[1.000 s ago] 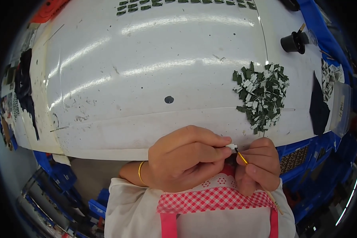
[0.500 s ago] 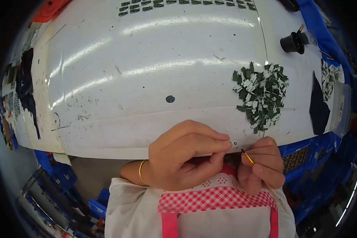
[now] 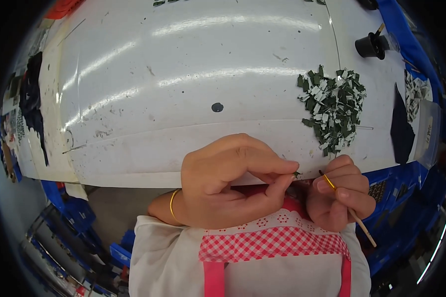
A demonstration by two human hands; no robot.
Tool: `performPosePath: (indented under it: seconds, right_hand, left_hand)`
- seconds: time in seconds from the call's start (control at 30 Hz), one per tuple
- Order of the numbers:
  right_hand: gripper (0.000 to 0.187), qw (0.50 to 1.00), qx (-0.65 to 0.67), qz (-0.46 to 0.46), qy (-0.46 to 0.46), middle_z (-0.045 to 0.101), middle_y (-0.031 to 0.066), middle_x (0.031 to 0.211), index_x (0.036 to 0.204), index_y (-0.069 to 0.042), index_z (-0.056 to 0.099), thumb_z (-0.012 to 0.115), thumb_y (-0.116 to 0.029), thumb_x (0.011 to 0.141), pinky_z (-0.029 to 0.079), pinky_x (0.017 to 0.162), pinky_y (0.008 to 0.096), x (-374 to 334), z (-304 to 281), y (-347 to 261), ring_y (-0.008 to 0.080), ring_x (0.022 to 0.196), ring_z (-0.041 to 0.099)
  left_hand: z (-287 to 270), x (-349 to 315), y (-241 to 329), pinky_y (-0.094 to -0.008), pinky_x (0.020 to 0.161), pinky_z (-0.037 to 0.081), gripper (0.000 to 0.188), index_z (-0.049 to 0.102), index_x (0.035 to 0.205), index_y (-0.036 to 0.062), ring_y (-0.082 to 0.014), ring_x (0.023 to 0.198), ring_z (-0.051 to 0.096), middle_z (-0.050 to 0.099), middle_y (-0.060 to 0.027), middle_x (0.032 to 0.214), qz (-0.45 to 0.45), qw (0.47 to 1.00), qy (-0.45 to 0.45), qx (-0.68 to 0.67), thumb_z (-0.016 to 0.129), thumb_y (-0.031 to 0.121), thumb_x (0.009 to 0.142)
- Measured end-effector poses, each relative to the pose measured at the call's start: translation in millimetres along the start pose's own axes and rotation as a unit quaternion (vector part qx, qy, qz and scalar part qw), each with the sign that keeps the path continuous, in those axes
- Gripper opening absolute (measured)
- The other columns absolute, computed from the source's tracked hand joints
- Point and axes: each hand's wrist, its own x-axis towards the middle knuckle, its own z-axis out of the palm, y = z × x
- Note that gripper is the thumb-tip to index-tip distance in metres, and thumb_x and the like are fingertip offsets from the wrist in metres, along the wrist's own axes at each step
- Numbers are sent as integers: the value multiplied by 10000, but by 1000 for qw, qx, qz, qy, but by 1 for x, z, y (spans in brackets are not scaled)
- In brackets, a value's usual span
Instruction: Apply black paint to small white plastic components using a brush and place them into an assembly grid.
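Note:
My left hand (image 3: 238, 183) is closed in a pinch just past the table's near edge. Between its thumb and fingertips sits a tiny dark green piece (image 3: 297, 174), mostly hidden by them. Close by on the right, my right hand (image 3: 344, 195) grips a fine paintbrush (image 3: 363, 227) with a pale wooden handle and a gold ferrule. The brush's dark tip points up and left toward the piece, a short gap away from it. Beyond my right hand lies a heap of small green and white pieces (image 3: 334, 111) on the white table (image 3: 148, 114).
A dark round spot (image 3: 217, 107) marks the table's middle. At the far right stands a black cup (image 3: 369, 46) with a brush (image 3: 380, 29) in it. Dark cloth (image 3: 402, 128) and a clear plastic box (image 3: 427, 133) lie at the right edge. A few green pieces (image 3: 166, 2) show at the far edge.
The view has shifted, so most of the far rows of pieces have left it. The pinched piece has turned from a pale marked face to green. Both hands sit slightly farther right.

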Motion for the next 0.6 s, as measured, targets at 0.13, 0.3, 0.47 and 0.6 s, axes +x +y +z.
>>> performPosePath:
  seconds: [0.13, 0.3, 0.47, 0.6]
  right_hand:
    - [203, 999, 12, 11, -31, 638, 138, 776, 1042, -54, 554, 472, -114, 866, 386, 593, 317, 2, -2, 0, 176, 585, 517]
    - [207, 992, -17, 6, -129, 644, 146, 763, 1019, -43, 574, 486, -96, 840, 382, 593, 320, 6, -10, 0, 178, 576, 521]
    - [200, 990, -26, 7, -138, 647, 148, 753, 983, -30, 595, 502, -84, 814, 379, 582, 325, 6, -10, -1, 180, 562, 520]
    - [195, 992, -27, 4, -127, 641, 143, 745, 959, -21, 609, 510, -76, 801, 378, 568, 327, 5, -7, 0, 180, 554, 514]
  left_hand:
    - [1, 1, 0, -178, 486, 417, 285, 708, 874, -20, -99, 591, 518, 623, -54, 768, 0, 1000, -4, 20, 691, -146, 619]
    - [3, 1, 0, -177, 474, 399, 267, 707, 861, -23, -97, 582, 507, 621, -50, 756, 2, 999, -1, 45, 684, -145, 624]
    - [5, 0, -5, -177, 462, 376, 265, 706, 860, -23, -95, 571, 493, 621, -52, 757, 30, 999, 0, 41, 682, -141, 624]
    - [4, 0, -8, -151, 464, 347, 331, 718, 894, -17, -65, 532, 469, 616, -70, 795, 43, 998, -7, 45, 678, -159, 598]
